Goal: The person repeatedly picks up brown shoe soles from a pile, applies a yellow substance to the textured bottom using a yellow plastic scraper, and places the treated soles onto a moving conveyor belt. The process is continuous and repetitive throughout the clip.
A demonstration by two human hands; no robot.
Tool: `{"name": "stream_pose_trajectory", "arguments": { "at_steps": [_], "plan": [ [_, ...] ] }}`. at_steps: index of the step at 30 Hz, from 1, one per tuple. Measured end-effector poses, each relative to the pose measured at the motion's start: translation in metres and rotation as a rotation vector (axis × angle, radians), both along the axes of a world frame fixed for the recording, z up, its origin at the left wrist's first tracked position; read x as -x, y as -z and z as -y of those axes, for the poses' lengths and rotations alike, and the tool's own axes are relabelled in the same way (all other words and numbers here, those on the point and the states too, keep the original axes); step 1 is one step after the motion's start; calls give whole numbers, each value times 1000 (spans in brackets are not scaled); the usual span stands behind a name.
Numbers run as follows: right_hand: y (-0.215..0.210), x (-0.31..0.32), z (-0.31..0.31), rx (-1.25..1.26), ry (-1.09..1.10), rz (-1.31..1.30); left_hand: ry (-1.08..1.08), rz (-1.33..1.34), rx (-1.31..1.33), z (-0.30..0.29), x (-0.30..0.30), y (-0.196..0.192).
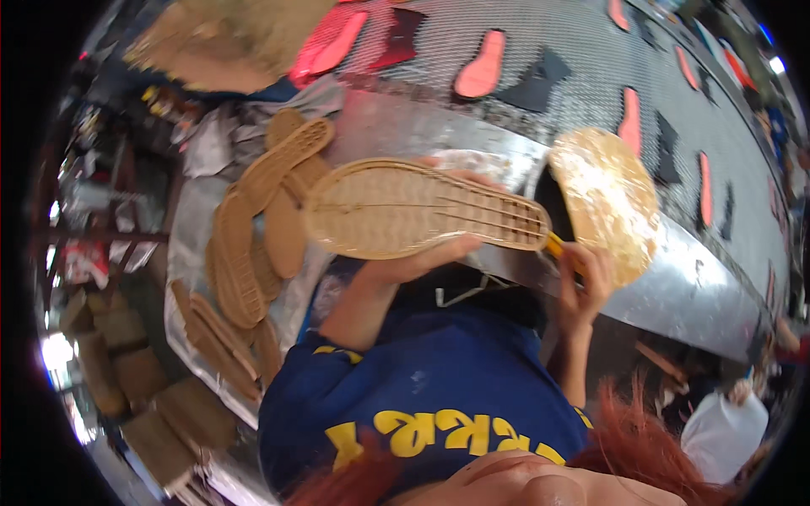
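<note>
A tan shoe sole (380, 207) lies across the middle of the view, its hollow, ribbed side facing up. My left hand (434, 255) grips it from below, with the thumb along the near edge and fingertips showing past the far edge. By the sole's narrow end, my right hand (586, 278) is closed around a thin yellow tool (554, 244). The tool's tip meets the rim there; its exact kind is hidden. Just beyond my right hand, a round container with a shiny amber coating (612, 202) stands tilted, a dark opening on its left.
Several tan soles (240, 253) are piled on a plastic-covered surface at left. A metal ledge (709, 282) borders a mesh conveyor (540, 42) carrying pink insoles (482, 67) and black pieces (536, 82). Brown boxes (139, 375) stand lower left. Another person's white sleeve (726, 430) shows lower right.
</note>
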State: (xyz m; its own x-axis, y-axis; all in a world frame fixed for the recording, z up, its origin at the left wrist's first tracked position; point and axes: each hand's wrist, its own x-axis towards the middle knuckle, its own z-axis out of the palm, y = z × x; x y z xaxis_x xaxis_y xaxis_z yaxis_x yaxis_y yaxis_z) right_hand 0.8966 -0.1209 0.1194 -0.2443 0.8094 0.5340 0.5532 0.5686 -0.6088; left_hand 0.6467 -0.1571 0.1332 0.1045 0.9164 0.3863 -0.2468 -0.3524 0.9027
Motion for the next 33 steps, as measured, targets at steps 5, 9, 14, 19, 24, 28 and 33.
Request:
{"name": "stream_pose_trajectory", "arguments": {
  "at_steps": [5,9,14,19,24,28,33],
  "plan": [
    [5,-19,-2,198,-118,-252,-136,-3,-129,-5,-7,6],
    [4,-39,-8,429,-204,-498,-216,-96,-180,-3,-5,-7],
    [1,-48,-18,238,-171,-890,-279,8,-145,-4,-12,5],
    [-30,11,-1,-24,-117,-988,-266,-42,-144,-13,-31,-10],
    [-51,28,34,16,-503,-677,19,567,-24,-15,-56,-1],
    [-65,39,43,-174,-616,-480,-114,80,0,-12,-64,-24],
    [-55,46,41,-267,-813,-569,47,81,76,-18,-60,-17]
  ]
}}
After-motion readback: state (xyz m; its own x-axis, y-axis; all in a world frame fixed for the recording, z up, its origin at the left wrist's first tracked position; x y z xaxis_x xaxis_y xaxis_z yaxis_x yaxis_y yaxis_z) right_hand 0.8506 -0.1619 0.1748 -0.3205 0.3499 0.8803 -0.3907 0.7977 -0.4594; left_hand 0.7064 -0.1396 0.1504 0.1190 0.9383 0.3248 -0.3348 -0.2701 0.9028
